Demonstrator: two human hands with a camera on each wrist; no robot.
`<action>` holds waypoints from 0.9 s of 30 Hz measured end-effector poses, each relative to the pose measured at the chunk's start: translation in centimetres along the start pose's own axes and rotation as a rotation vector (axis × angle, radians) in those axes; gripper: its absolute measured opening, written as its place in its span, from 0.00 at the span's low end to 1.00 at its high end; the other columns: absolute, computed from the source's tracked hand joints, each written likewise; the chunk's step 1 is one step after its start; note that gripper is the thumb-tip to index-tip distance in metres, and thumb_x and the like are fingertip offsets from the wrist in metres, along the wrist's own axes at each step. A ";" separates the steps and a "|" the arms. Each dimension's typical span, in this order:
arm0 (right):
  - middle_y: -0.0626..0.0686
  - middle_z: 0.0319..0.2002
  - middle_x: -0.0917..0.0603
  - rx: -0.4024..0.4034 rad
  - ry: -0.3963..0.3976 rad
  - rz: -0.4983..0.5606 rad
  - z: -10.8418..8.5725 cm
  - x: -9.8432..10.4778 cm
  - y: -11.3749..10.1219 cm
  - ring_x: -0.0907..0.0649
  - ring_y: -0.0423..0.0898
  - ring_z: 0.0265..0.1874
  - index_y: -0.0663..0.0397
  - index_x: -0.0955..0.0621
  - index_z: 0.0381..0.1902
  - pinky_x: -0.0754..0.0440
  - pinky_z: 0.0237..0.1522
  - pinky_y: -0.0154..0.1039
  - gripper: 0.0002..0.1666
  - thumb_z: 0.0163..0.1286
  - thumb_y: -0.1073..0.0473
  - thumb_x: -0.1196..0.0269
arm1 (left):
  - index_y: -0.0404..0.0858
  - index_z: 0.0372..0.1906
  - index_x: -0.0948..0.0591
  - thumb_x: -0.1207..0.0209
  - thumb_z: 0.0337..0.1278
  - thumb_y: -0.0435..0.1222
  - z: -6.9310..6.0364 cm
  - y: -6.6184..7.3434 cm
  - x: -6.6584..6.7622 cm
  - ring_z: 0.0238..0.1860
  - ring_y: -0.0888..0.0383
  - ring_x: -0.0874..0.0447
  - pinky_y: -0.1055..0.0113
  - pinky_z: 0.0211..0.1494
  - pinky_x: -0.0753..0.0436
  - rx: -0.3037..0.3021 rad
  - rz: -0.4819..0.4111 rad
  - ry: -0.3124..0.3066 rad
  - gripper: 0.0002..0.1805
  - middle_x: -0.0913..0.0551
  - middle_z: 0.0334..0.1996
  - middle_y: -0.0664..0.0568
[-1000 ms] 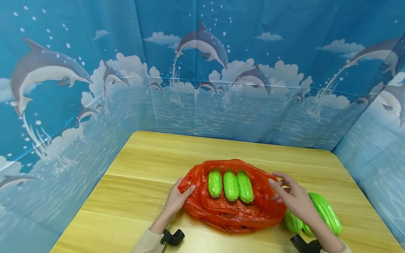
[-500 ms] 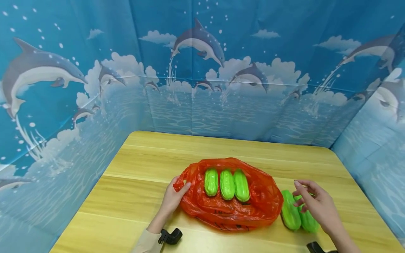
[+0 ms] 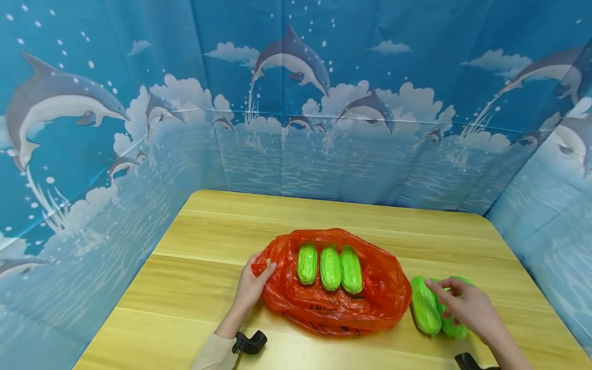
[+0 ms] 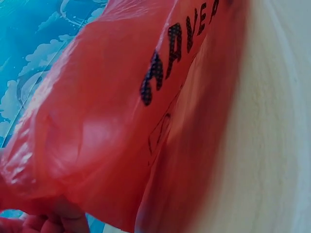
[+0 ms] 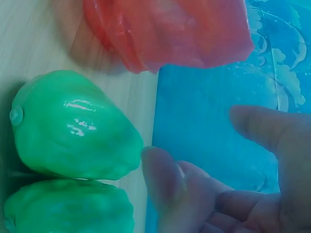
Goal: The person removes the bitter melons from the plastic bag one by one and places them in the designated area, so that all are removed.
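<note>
My left hand (image 3: 251, 289) pinches the left edge of a red plastic bag (image 3: 386, 300), thumb on the inside. The bag lies spread with its mouth gaping upward. Three glossy, ridged green vegetables (image 3: 330, 268), long and plump like cucumbers or gourds, lie side by side in it. To the right of the bag several more green vegetables (image 3: 424, 307) rest close together, partly covered by my right hand (image 3: 469, 307). That hand hovers over them, thumb and fingers apart, nothing in its grasp. In the right wrist view a fingertip (image 5: 158, 167) is close to one green vegetable (image 5: 80, 126).
Everything lies on a light wood-grain table (image 3: 222, 221). A blue curtain (image 3: 277, 164) printed with dolphins stands behind the table and along both sides. Black wrist mounts (image 3: 250, 343) sit on the forearms.
My right hand has left the bag's right edge and moved right, then lowered over the loose green vegetables. My left hand keeps its pinch on the bag.
</note>
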State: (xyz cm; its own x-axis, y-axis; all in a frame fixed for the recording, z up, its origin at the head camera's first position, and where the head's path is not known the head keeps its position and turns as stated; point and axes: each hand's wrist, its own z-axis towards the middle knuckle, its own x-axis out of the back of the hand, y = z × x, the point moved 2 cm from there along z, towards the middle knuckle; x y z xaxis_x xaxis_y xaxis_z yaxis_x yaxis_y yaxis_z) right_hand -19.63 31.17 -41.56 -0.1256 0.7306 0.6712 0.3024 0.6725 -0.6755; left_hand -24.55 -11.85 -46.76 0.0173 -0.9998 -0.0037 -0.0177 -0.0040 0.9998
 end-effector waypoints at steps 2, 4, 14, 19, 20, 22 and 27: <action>0.53 0.28 0.21 -0.004 -0.004 -0.017 0.1 -0.1 0.2 0.21 0.50 0.22 0.66 0.27 0.51 0.21 0.21 0.42 0.41 0.65 0.32 0.46 | 0.30 0.61 0.32 0.41 0.62 0.34 0.5 -0.8 0.1 0.51 0.48 0.23 0.58 0.53 0.22 -0.003 -0.010 0.016 0.25 0.23 0.53 0.39; 0.52 0.27 0.21 -0.001 0.001 -0.045 0.2 -0.2 0.4 0.21 0.50 0.21 0.67 0.27 0.50 0.22 0.20 0.43 0.41 0.65 0.31 0.45 | 0.31 0.61 0.31 0.40 0.61 0.35 0.8 -1.5 0.2 0.50 0.49 0.22 0.59 0.52 0.22 -0.001 -0.024 0.033 0.25 0.23 0.53 0.40; 0.50 0.29 0.19 0.019 0.003 -0.253 0.6 -0.3 0.3 0.22 0.46 0.18 0.69 0.26 0.47 0.27 0.23 0.42 0.44 0.64 0.29 0.47 | 0.35 0.61 0.30 0.39 0.60 0.39 1.0 -2.3 0.2 0.51 0.49 0.23 0.59 0.52 0.22 -0.012 -0.029 0.050 0.26 0.23 0.53 0.43; 0.51 0.30 0.18 0.029 0.000 -0.331 0.7 -0.4 0.2 0.21 0.45 0.24 0.68 0.24 0.43 0.25 0.25 0.42 0.44 0.59 0.28 0.43 | 0.35 0.61 0.31 0.39 0.60 0.38 1.0 -2.3 0.2 0.52 0.49 0.23 0.59 0.52 0.22 -0.013 -0.043 0.043 0.26 0.24 0.54 0.43; 0.51 0.29 0.18 0.031 -0.001 -0.339 0.7 -0.5 0.2 0.21 0.45 0.25 0.67 0.24 0.43 0.25 0.25 0.42 0.44 0.58 0.28 0.42 | 0.35 0.61 0.31 0.39 0.60 0.38 1.0 -2.3 0.2 0.52 0.49 0.23 0.59 0.53 0.22 -0.015 -0.044 0.042 0.26 0.24 0.54 0.43; 0.51 0.29 0.18 0.030 -0.003 -0.346 0.7 -0.5 0.2 0.21 0.46 0.26 0.68 0.24 0.43 0.25 0.24 0.42 0.45 0.56 0.28 0.40 | 0.35 0.61 0.31 0.39 0.61 0.38 1.0 -2.3 0.2 0.52 0.49 0.23 0.59 0.53 0.22 -0.014 -0.046 0.042 0.26 0.24 0.54 0.43; 0.52 0.30 0.19 0.030 -0.018 -0.359 1.0 -0.8 0.0 0.22 0.46 0.26 0.71 0.25 0.44 0.25 0.25 0.42 0.47 0.52 0.29 0.35 | 0.35 0.61 0.31 0.39 0.60 0.38 1.0 -2.3 0.1 0.52 0.49 0.23 0.60 0.52 0.22 -0.010 -0.051 0.043 0.26 0.24 0.54 0.43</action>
State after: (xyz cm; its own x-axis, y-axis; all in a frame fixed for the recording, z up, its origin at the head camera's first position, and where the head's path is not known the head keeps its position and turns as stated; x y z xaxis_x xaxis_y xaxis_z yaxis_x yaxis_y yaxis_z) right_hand -20.46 30.69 -42.37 -0.2351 0.4488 0.8621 0.2080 0.8897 -0.4064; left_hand -25.55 -12.00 -49.09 0.0606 -0.9967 -0.0540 -0.0059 -0.0545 0.9985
